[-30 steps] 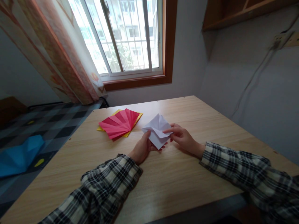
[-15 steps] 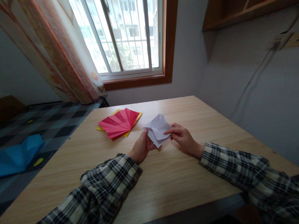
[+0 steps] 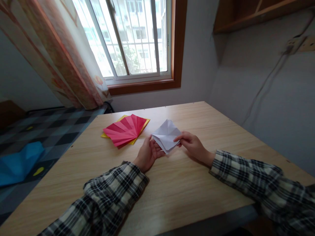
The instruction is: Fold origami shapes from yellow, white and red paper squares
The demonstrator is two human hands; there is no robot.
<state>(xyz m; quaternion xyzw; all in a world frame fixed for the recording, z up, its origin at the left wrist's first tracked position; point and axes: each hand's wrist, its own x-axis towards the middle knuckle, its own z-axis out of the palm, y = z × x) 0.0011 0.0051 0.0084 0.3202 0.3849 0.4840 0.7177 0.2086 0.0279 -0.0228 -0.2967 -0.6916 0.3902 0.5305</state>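
A folded white paper [image 3: 166, 133], diamond-shaped with creases running to its middle, is held between my two hands above the table. My left hand [image 3: 147, 152] has its thumb at the paper's left corner, with the fingers curled below and partly under the lower left edge. At the right corner, my right hand [image 3: 192, 143] pinches the sheet, its forefinger lying on top. The layers lie almost flat together, slightly apart along the lower edges. Left of the white paper lies a pleated red paper [image 3: 125, 131] on top of a yellow paper [image 3: 104, 135].
The wooden table [image 3: 177, 193] reaches toward the window [image 3: 137, 39]. A blue folded paper [image 3: 22, 160] lies on the checked cloth [image 3: 61, 126] at the left. A curtain [image 3: 66, 55] hangs beside the window, and a cable [image 3: 265, 82] runs down the right wall.
The upper layer of the white paper, lifted and bent earlier, now lies flatter over the lower one. My left thumb has shifted from the paper's face outward to its left corner.
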